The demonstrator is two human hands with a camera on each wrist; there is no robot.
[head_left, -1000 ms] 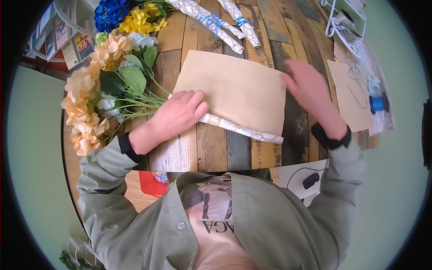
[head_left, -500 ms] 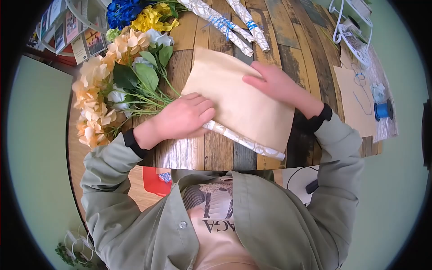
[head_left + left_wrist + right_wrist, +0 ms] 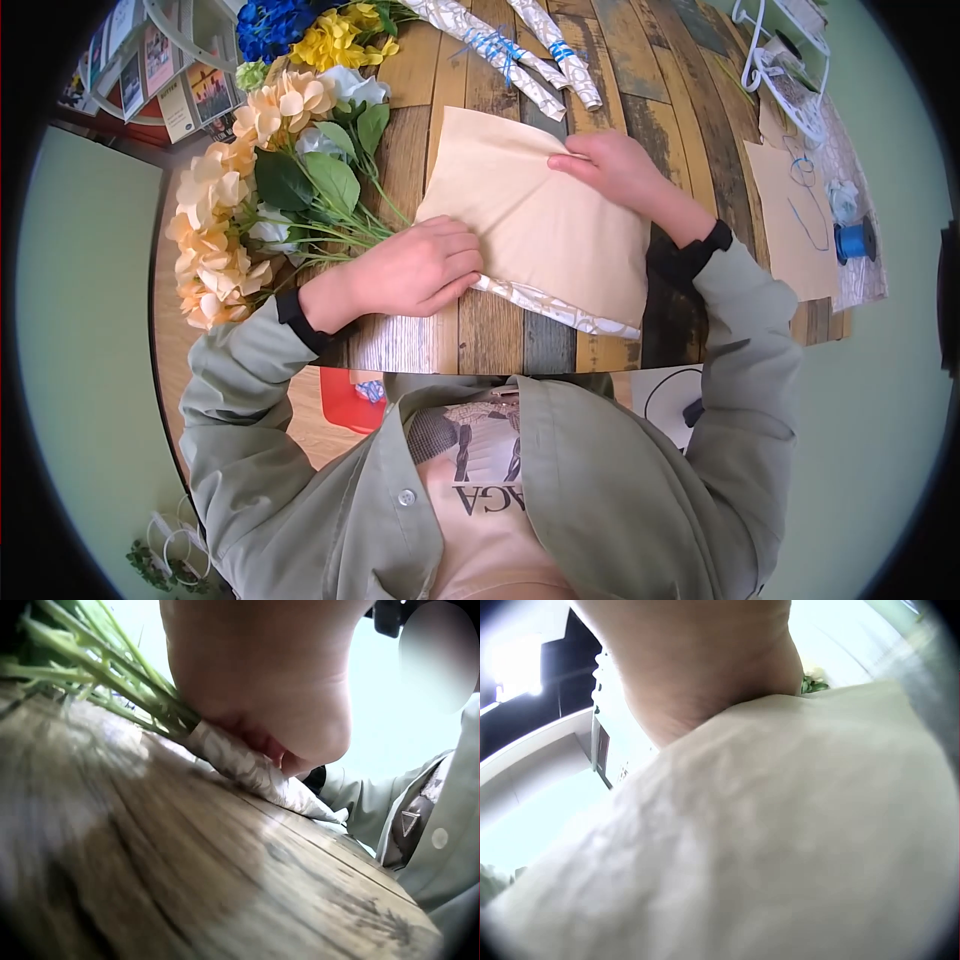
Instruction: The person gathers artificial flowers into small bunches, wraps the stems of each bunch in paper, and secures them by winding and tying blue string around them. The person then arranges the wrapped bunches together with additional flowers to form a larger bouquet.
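A sheet of tan wrapping paper (image 3: 545, 220) lies over the stem ends of a bouquet, its near edge folded to show a white patterned side (image 3: 232, 757). My left hand (image 3: 425, 268) grips the paper where the green stems (image 3: 330, 240) enter it, fingers curled in the left wrist view. With thumb and fingers, my right hand (image 3: 615, 172) pinches the sheet's far edge, which creases toward the left hand. In the right wrist view the paper fills the area below the hand and hides the fingertips. Peach flowers (image 3: 215, 185) with white blooms and green leaves spread left of the paper.
Two patterned paper-wrapped bundles (image 3: 490, 48) tied with blue ribbon lie at the back, near blue flowers (image 3: 275, 28) and yellow flowers (image 3: 340, 42). On the right are a blue ribbon spool (image 3: 853, 243), another tan paper sheet (image 3: 790, 220) and a white metal rack (image 3: 775, 75).
My right hand has come leftward from beyond the paper's right side and taken hold of its far edge, lifting and creasing it. The left hand stays on the wrapped stems.
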